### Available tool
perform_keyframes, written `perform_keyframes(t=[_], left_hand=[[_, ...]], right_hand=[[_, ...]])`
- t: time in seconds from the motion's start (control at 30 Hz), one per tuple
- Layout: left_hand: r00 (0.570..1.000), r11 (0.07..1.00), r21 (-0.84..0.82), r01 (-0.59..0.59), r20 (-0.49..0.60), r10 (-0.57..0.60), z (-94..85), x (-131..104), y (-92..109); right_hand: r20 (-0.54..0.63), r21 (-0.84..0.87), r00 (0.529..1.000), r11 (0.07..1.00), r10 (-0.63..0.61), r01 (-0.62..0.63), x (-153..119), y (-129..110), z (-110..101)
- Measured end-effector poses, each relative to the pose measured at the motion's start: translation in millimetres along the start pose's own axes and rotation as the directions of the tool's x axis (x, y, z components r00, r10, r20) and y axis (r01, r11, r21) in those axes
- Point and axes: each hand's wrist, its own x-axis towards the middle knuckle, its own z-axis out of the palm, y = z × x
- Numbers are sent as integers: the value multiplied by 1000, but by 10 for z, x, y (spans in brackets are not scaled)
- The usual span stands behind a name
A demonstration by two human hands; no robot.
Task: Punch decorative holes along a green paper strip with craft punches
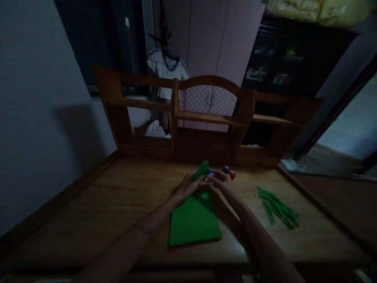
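My left hand (pixel 190 184) is closed on a green sheet piece (pixel 202 169), possibly paper, which stands up from the fingers. Right beside it, my right hand (pixel 221 181) pinches a small purple round thing (pixel 211 173) with a pale spot, close against the green piece. Its exact kind is too small and dark to make out. Below both hands a stack of green sheets (pixel 194 220) lies on the wooden desk (pixel 132 200), with a reddish edge showing underneath. Just past my right hand sit a few small round things, one red (pixel 232 175) and one dark blue (pixel 226 169).
A loose bundle of thin green stems or strips (pixel 278 208) lies on the right of the desk. Along the back rises a wooden shelf unit (pixel 203 141) with open compartments. A white wall (pixel 59 137) borders the left side. The room is dim.
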Motion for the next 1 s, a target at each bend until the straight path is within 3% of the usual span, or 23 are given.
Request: perform_keyframes(t=[0.4, 0.7, 1.0], left_hand=[[1000, 998, -68, 15, 24, -14, -13, -27, 76], [999, 994, -103, 32, 30, -29, 39, -35, -31], [998, 998, -53, 45, 44, -43, -6, -46, 59]], right_hand=[[-9, -18, 1000, 1000, 9, -10, 1, 5, -16], [-21, -78, 1000, 997, 11, -13, 20, 14, -26], [-7, -116, 1000, 993, -3, 2, 29, 30, -42]])
